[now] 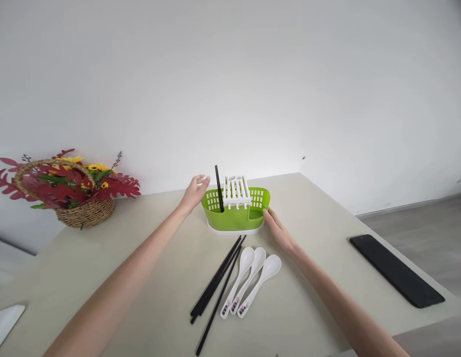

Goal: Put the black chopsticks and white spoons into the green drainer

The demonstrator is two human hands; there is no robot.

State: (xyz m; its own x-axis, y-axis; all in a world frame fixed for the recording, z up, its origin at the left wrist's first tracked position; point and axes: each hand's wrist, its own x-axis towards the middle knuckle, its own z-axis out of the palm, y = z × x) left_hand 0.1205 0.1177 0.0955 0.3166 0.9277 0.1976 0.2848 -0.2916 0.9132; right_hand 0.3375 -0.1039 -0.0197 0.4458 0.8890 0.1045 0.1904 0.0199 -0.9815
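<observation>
A green plastic cutlery holder (234, 220) with slotted walls stands on the table, with a white base tray under it. White spoons lie partly visible in the white slatted rack (237, 193) across its top. Two black chopsticks (219, 188) stand upright in its left compartment. My left hand (195, 191) is just off the holder's left end, fingers loosely apart and holding nothing. Against the right end rests my right hand (278, 229), its fingers stretched along the wall. In front lie several black chopsticks (219, 277) and three white spoons (253, 280) with printed handles.
A wicker basket (84, 214) of artificial red and yellow flowers stands at the back left. Near the table's right edge lies a long black flat object (396, 270). A white corner of something (7, 322) shows at the lower left. The wall (230, 89) borders the table's back.
</observation>
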